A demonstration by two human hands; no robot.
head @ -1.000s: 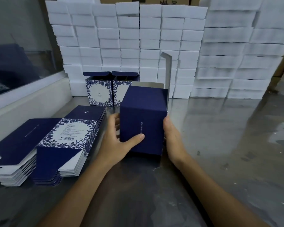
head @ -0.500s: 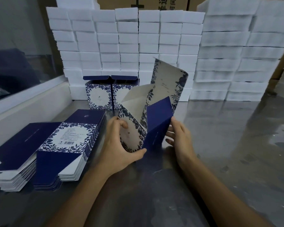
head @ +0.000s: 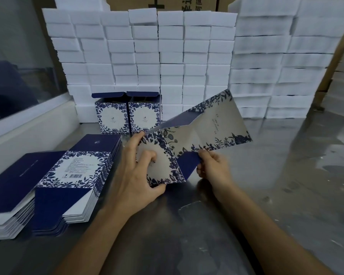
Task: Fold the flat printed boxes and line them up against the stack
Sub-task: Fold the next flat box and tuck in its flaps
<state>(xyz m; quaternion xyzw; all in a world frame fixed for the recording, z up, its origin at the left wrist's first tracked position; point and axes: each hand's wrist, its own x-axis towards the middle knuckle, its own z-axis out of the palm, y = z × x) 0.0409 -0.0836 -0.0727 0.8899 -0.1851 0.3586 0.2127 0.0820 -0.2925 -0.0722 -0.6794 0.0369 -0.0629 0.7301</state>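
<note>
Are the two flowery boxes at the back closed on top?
No, open. Both finished boxes stand upright against the white stack, their navy top flaps sticking up, and you can see inside.

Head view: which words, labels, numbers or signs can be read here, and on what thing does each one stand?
Cardboard carton behind the white stack: large dark characters, cut off by the frame, not readable.
Top flat box: small print and a barcode, too small to read.
Held box: faint lines of text, blurred.
Two folded boxes: small logo with tiny text, unreadable.
Navy flat: one fine line, unreadable.
</note>
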